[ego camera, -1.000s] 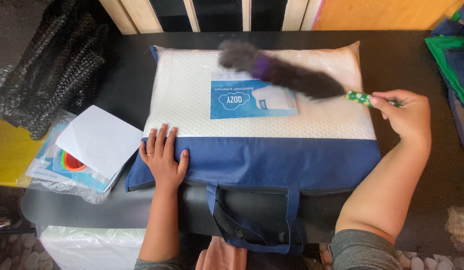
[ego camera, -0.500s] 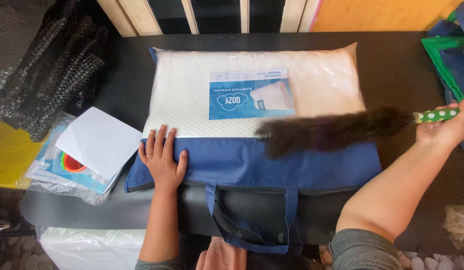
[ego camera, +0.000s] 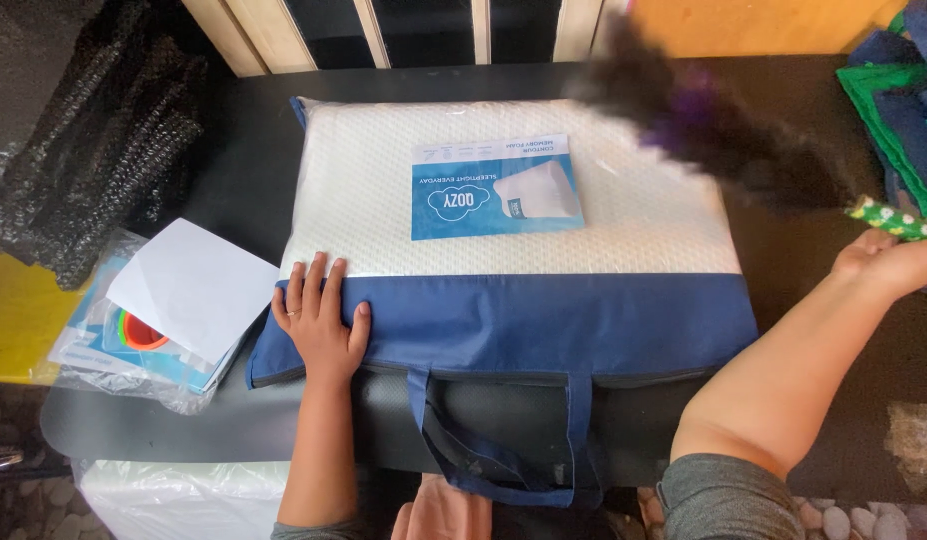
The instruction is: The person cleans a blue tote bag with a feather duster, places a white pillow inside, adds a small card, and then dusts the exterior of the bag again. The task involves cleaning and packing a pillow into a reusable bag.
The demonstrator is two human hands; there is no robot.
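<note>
The head view looks down on a dark table, on which a large white quilted pillow packed in a clear and navy-blue fabric carry bag is laid flat, its blue band and looped handles turned toward the person. A blue and white printed card is seen under the clear cover, near the middle of the pillow.

The left hand is pressed flat on the bag's blue band at its near left corner, fingers spread and open, nothing being gripped. The right hand is held off the right edge of the bag, above the table, and is closed around the green flower-patterned handle of a fluffy dark grey and purple feather duster. The duster's head is blurred and is stretched from the hand toward the far right corner of the pillow; whether the cover is being touched by it cannot be told.

To the left of the bag, a sheet of white paper is laid on a plastic-wrapped colourful packet, just beside the bag's corner. Black bubble wrap is piled further left. Green and blue fabric is seen at the far right edge.
</note>
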